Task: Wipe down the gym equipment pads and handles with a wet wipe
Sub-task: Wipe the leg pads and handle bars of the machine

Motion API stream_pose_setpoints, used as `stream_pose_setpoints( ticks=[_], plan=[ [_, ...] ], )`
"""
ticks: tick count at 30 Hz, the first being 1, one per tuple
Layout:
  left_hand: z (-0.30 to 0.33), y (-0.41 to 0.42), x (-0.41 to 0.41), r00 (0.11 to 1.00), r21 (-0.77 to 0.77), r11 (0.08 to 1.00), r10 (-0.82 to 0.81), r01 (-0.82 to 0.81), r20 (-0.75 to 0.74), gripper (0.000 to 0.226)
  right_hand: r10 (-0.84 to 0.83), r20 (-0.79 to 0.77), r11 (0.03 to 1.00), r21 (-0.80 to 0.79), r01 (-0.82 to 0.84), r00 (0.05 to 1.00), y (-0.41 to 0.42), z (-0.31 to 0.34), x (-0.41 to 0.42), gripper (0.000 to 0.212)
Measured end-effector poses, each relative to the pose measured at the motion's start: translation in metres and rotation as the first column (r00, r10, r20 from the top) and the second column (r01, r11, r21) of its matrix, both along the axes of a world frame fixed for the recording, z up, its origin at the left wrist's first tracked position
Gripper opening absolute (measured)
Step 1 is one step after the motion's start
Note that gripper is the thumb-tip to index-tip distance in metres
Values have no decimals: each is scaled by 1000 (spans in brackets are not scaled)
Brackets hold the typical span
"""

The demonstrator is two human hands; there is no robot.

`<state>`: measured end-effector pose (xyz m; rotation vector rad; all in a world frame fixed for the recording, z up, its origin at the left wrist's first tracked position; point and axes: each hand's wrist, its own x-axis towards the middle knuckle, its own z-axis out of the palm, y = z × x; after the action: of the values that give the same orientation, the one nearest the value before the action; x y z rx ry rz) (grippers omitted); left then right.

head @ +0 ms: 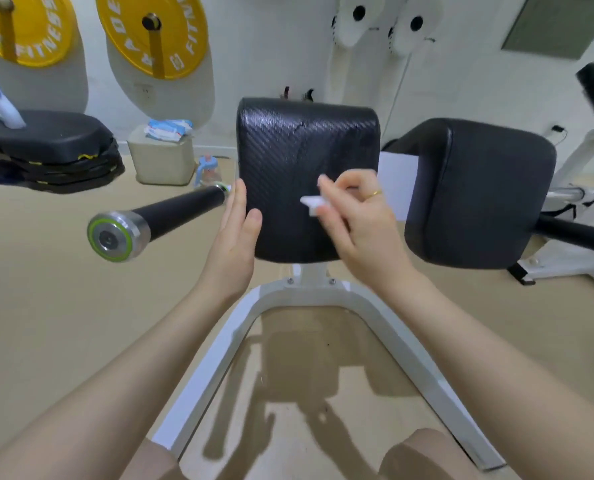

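Observation:
A black textured pad [288,150] stands upright on a white frame [309,292] in front of me. My right hand [354,216] pinches a small folded white wet wipe [312,203] against the pad's lower middle. My left hand [240,230] lies flat with straight fingers along the pad's left edge. A black handle [174,211] with a silver and green end cap sticks out to the left of the pad. A second black pad [475,192] sits to the right.
A beige bin [164,161] with a wipes pack [167,129] on top stands by the wall. Stacked black mats [46,147] lie at far left, yellow weight plates [153,29] hang above. A small bottle [207,169] stands on the tan floor.

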<state>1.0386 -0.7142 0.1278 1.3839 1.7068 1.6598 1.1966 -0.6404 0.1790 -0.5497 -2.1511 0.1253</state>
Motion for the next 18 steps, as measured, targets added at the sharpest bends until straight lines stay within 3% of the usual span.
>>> stream_pose_setpoints(
  ticks=[2, 5, 10, 13, 18],
  plan=[
    [3, 0, 1, 999, 12, 1000, 14, -15, 31, 66, -101, -78, 990, 95, 108, 992, 21, 18, -12, 33],
    [8, -1, 3, 999, 0, 1000, 24, -24, 49, 67, -237, -172, 958, 121, 260, 956, 49, 35, -31, 34],
    [13, -2, 1, 994, -7, 1000, -9, 10, 109, 67, -246, -255, 965, 24, 260, 935, 51, 34, -64, 24],
    [13, -3, -5, 987, 17, 999, -46, 43, 157, 66, -243, -176, 957, 114, 265, 954, 40, 22, -90, 24],
    [17, -5, -9, 948, 92, 990, -131, 109, 291, 61, -48, 37, 963, 266, 36, 998, 8, 4, -111, 41]
  ],
)
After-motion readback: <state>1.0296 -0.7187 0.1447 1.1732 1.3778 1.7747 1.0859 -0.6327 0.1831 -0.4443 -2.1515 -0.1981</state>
